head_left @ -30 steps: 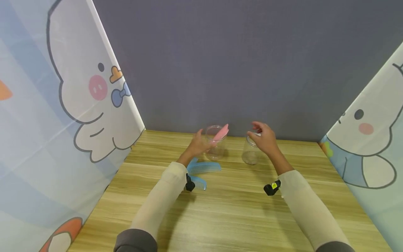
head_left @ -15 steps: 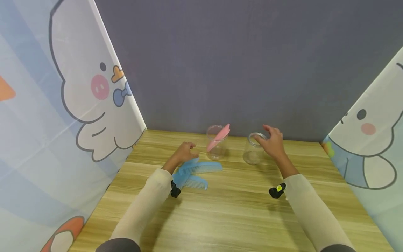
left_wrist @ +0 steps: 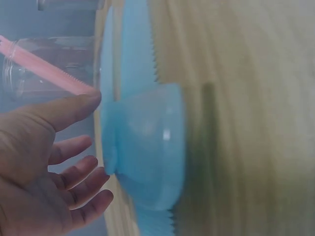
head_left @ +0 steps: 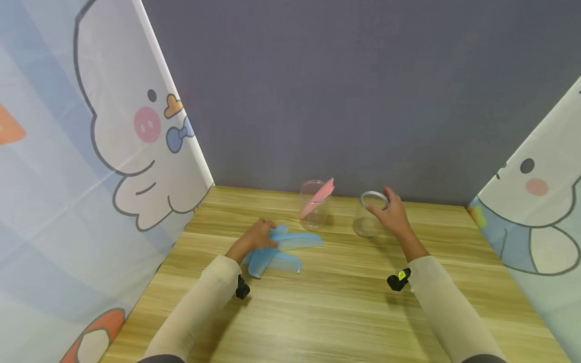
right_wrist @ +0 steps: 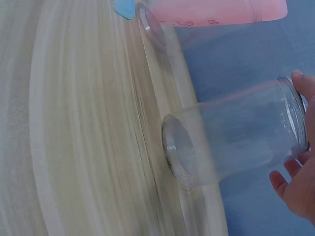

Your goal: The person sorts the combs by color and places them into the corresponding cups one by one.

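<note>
Several blue combs [head_left: 300, 241] lie in a crossed pile on the table, left of centre. My left hand [head_left: 257, 236] is at the pile's far left side, fingers loosely bent, thumb tip right by the edge of a blue comb [left_wrist: 147, 142] in the left wrist view. A clear jar [head_left: 314, 220] stands behind the pile, a pink comb [head_left: 317, 197] leaning in it and poking above the rim. To its right is a second clear jar [head_left: 364, 228], with nothing visible inside. My right hand [head_left: 394, 214] grips that jar's rim between thumb and fingers.
The wood-grain table [head_left: 327, 302] ends at a grey wall panel [head_left: 327, 101] behind the jars. Printed cartoon curtains [head_left: 131, 201] flank it on the left and right.
My left hand has left the jar with the pink comb and moved left and nearer onto the blue pile. My right hand has shifted slightly right and lower at the second jar's rim.
</note>
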`<state>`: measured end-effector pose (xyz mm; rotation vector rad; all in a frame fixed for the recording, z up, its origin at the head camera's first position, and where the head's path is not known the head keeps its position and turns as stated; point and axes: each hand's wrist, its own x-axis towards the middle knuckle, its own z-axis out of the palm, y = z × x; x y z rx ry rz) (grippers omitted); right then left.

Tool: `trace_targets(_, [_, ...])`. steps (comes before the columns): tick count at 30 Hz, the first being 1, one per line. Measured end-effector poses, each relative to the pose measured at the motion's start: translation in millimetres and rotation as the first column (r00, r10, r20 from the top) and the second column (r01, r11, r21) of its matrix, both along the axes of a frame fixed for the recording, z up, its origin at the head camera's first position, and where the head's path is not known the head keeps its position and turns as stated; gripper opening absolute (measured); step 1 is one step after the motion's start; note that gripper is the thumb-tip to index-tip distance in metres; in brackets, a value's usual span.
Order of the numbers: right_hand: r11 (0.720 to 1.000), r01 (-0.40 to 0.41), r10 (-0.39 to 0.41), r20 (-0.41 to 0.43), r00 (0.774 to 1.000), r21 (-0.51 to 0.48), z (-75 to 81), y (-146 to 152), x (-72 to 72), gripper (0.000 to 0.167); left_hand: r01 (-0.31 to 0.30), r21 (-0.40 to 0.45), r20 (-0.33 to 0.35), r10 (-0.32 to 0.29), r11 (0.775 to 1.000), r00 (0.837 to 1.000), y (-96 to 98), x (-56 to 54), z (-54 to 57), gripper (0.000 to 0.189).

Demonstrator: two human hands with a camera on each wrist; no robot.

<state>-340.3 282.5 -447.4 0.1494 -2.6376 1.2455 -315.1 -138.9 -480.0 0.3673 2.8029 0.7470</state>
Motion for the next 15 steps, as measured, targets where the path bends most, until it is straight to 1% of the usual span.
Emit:
trace_targets(5, [1.0, 0.006, -0.006, 0.015, 1.0, -0.006, -2.7, -2, 0.6, 0.094, 0.016, -0.05, 0.009, -0.016, 0.999, 1.0, 0.5, 6.3, -3.9, 0.064])
trace_targets(8, [1.0, 0.009, -0.009, 0.006, 1.0, -0.009, -5.0, -2, 0.2, 0.094, 0.025, -0.08, 0.008, -0.024, 0.996, 1.0, -0.5, 8.8, -4.9, 0.066])
trace_targets(12, [0.999, 0.006, -0.007, -0.031, 1.0, -0.038, -10.5, -2, -1.3, 0.086, 0.035, -0.111, 0.006, -0.034, 0.993, 0.999, -1.9, 11.1, -5.3, 0.066])
trace_targets(15, [0.998, 0.004, -0.007, -0.049, 0.999, -0.067, -14.7, -2, -1.8, 0.082, 0.027, -0.104, 0.011, -0.026, 0.994, 1.0, -2.7, 12.7, -4.7, 0.064])
